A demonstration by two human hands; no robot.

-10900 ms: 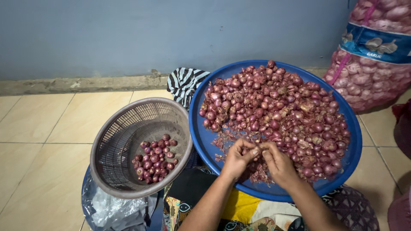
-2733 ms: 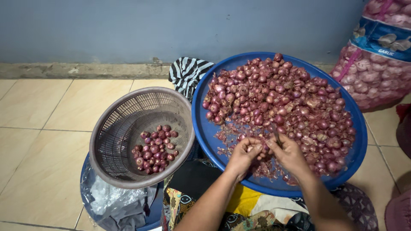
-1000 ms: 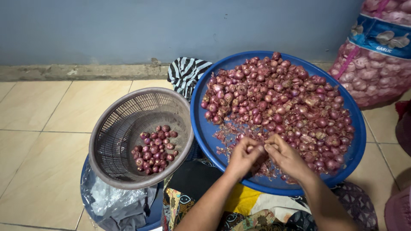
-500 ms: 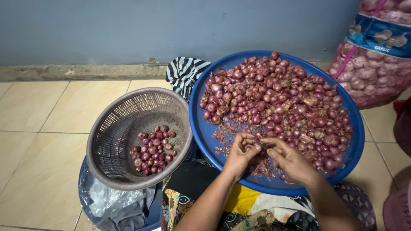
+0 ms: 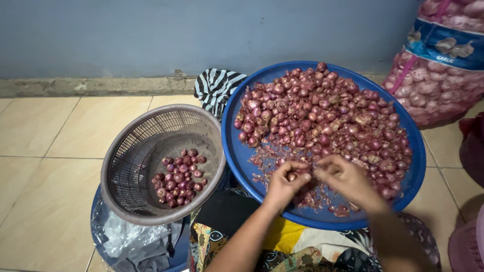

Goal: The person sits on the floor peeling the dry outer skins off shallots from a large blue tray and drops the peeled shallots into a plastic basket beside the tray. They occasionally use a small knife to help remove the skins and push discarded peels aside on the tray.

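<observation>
Our left hand (image 5: 283, 182) pinches one shallot (image 5: 292, 176), right hand (image 5: 348, 180) peeling; few lie in the basket (image 5: 132, 151), most wait on the blue tray (image 5: 237, 151).

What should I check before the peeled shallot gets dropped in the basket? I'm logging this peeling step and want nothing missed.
1. Shallot in grip: the left hand pinches one small shallot at its fingertips, right hand beside it: ok.
2. Skin fully off: hidden by the fingers: cannot tell.
3. Grey basket within reach: it sits just left of the left hand, open side up: ok.
4. Room in the basket: only a small cluster of peeled shallots at the bottom: ok.
5. Blue tray steady: it rests over the lap, how firmly: cannot tell.
6. Unpeeled pile clear of the tray rim: ok.
</observation>
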